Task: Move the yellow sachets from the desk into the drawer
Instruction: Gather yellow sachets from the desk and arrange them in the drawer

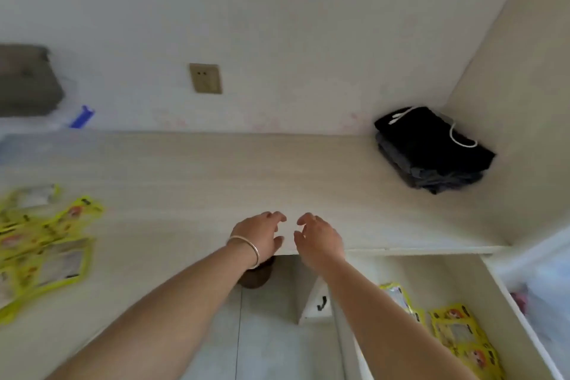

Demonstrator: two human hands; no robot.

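Observation:
Several yellow sachets (46, 250) lie in a loose pile on the pale wooden desk (200, 176) at the far left. More yellow sachets (456, 336) lie inside the open drawer (416, 271) at the lower right. My left hand (259, 236), with a silver bangle on its wrist, and my right hand (319, 239) hover side by side over the desk's front edge. Both have loosely curled fingers and hold nothing. The pile on the desk is well to the left of both hands.
A folded black garment (431, 151) with a white cord sits in the desk's back right corner. A clear plastic container (37, 129) with a blue clip stands at the back left. A wall socket (205, 78) is above the desk. A side panel bounds the right.

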